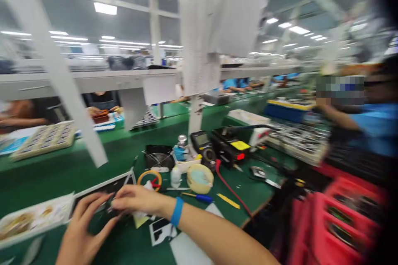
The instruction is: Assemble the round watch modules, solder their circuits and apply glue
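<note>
Low on the left of the head view, my left hand (85, 225) has its thumb and fingers spread around a small dark object (109, 206) too blurred to name. My right hand (133, 198), with a blue band (177, 212) on its wrist, has thumb and fingers pinched at that same object. Both hands are over the near edge of a white-rimmed tray (102, 183). Just right of my right hand lie a roll of orange tape (149, 173) and a small white bottle (175, 177). A black and white printed sheet (160, 231) lies under my right forearm.
A multimeter (203, 147), a black soldering station (230, 149), a round yellow container (200, 179) and a blue screwdriver (203, 198) stand or lie ahead. White tray (34, 225) with small parts at left; red bins (338, 232) at right. Another person in blue (377, 126) sits at right.
</note>
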`<action>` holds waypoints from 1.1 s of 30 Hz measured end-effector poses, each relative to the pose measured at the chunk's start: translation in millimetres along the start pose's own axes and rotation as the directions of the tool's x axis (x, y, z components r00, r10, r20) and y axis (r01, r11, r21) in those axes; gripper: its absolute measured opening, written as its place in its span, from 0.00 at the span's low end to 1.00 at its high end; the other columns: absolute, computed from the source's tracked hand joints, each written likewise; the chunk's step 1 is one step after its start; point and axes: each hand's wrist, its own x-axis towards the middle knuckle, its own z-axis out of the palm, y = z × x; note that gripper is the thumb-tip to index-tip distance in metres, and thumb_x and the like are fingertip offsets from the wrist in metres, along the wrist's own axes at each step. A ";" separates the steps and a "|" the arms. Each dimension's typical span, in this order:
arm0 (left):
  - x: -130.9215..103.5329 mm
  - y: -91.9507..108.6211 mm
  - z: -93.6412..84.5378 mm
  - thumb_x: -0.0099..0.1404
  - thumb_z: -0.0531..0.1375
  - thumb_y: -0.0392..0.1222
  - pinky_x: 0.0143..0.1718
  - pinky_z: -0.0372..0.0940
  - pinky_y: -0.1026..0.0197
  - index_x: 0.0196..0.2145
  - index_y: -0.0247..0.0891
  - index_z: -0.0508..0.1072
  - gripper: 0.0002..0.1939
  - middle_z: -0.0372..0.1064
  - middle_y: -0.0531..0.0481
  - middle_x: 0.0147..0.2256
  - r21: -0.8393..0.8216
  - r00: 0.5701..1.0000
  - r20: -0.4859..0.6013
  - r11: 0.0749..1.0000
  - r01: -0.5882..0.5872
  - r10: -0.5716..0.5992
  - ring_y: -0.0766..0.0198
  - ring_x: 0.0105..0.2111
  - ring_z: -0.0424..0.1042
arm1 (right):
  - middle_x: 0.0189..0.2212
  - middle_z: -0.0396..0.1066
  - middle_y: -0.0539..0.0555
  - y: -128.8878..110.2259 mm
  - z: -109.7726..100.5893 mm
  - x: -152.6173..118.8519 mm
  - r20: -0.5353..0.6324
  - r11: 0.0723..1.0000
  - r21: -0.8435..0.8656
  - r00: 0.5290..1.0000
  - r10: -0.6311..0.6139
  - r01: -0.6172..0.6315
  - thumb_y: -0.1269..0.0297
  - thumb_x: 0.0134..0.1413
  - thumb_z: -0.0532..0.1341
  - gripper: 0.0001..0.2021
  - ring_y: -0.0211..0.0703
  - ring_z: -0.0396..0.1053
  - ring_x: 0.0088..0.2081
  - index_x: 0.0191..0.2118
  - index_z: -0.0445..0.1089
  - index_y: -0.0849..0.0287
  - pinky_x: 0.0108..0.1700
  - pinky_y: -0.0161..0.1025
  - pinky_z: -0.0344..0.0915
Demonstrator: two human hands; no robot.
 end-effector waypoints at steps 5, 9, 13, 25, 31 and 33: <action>3.3 8.1 -10.8 0.64 0.68 0.51 0.48 0.73 0.50 0.52 0.48 0.74 0.19 0.71 0.46 0.49 0.031 0.993 0.082 0.996 0.087 -0.089 0.53 0.48 0.74 | 0.34 0.72 0.47 -5.3 0.9 -4.8 0.093 0.999 0.012 0.995 -0.044 0.043 0.44 0.37 0.78 0.30 0.35 0.71 0.36 0.37 0.69 0.59 0.41 0.34 0.67; 4.8 12.7 -10.7 0.64 0.68 0.46 0.52 0.71 0.51 0.54 0.47 0.72 0.21 0.70 0.46 0.50 -0.028 0.982 0.126 0.989 0.146 -0.142 0.54 0.50 0.73 | 0.35 0.71 0.48 -0.5 -1.4 -3.3 0.108 0.998 -0.003 0.992 -0.061 0.062 0.47 0.45 0.77 0.26 0.35 0.72 0.36 0.38 0.68 0.60 0.43 0.35 0.67; 5.2 14.2 -10.7 0.64 0.68 0.43 0.54 0.70 0.51 0.55 0.47 0.71 0.22 0.69 0.46 0.52 -0.059 0.974 0.158 0.983 0.173 -0.162 0.55 0.52 0.72 | 0.34 0.72 0.49 -4.6 -0.2 -4.1 0.063 0.989 -0.095 0.992 -0.105 0.111 0.48 0.46 0.76 0.24 0.38 0.72 0.36 0.37 0.68 0.59 0.43 0.37 0.68; 8.9 10.4 -12.7 0.64 0.66 0.35 0.57 0.68 0.49 0.55 0.45 0.70 0.22 0.69 0.45 0.53 -0.104 0.963 0.200 0.973 0.204 -0.180 0.55 0.54 0.70 | 0.39 0.76 0.52 -2.5 2.0 -1.1 -0.040 0.988 -0.123 0.994 -0.099 0.093 0.48 0.43 0.77 0.26 0.40 0.74 0.39 0.43 0.70 0.58 0.48 0.40 0.70; 11.1 13.2 -15.6 0.63 0.67 0.35 0.54 0.69 0.49 0.52 0.42 0.70 0.20 0.70 0.44 0.50 -0.094 0.972 0.169 0.979 0.178 -0.160 0.54 0.52 0.72 | 0.45 0.77 0.57 -3.6 2.0 -1.1 -0.004 0.983 -0.155 0.995 -0.098 0.096 0.49 0.46 0.76 0.27 0.47 0.76 0.47 0.47 0.73 0.59 0.55 0.46 0.70; 10.8 13.8 -15.9 0.63 0.67 0.35 0.54 0.70 0.49 0.52 0.42 0.70 0.20 0.70 0.44 0.51 -0.084 0.974 0.168 0.982 0.170 -0.154 0.54 0.52 0.72 | 0.45 0.77 0.57 -3.5 1.0 -0.7 -0.005 0.981 -0.173 0.995 -0.096 0.094 0.50 0.47 0.75 0.25 0.47 0.76 0.46 0.46 0.74 0.60 0.54 0.47 0.71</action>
